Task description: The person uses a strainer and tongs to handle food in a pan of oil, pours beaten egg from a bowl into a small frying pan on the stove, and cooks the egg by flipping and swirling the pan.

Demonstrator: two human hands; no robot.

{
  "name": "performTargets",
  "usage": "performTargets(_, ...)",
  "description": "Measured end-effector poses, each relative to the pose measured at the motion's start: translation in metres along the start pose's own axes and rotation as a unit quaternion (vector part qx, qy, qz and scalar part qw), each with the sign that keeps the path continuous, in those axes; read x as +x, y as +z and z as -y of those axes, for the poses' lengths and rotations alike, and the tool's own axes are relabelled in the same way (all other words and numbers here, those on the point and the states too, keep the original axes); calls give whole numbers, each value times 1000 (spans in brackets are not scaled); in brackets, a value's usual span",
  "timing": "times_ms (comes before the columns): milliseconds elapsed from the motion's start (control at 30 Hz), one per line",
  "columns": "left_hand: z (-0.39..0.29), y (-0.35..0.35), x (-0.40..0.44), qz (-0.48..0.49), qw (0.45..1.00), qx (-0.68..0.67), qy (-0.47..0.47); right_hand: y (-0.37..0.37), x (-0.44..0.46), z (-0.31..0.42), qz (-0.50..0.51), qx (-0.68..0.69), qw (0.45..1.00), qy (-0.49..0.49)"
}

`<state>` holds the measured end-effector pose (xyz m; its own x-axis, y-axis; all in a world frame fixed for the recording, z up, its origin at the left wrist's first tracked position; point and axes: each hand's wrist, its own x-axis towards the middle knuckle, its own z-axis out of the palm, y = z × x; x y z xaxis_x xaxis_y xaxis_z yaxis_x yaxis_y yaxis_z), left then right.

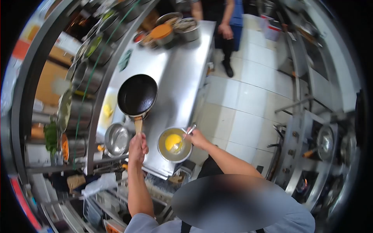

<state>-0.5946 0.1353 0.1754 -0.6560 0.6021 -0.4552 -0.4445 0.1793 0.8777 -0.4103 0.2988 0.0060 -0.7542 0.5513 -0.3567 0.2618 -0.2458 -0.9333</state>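
Left hand (138, 149) grips the pan (138, 95), which extends ahead; right hand (197, 139) grips a utensil (191, 129). The bowl (182, 156) sits between the hands.

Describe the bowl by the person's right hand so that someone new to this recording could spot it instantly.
Find the long steel counter mid-view. At its near end, just right of the left hand gripping a dark pan, is a round metal bowl. Unlike the other metal bowl left of that hand, it shows bright yellow contents, with a utensil held by the right hand.
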Motion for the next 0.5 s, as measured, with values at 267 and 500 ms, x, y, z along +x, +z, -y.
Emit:
performTargets(267,88,192,-36,300,930,211,-26,-200,-261,-42,-293,-36,952,-87)
performTargets(500,275,410,-133,552,780,272,-110,-292,-563,-95,-587,-8,805,90)
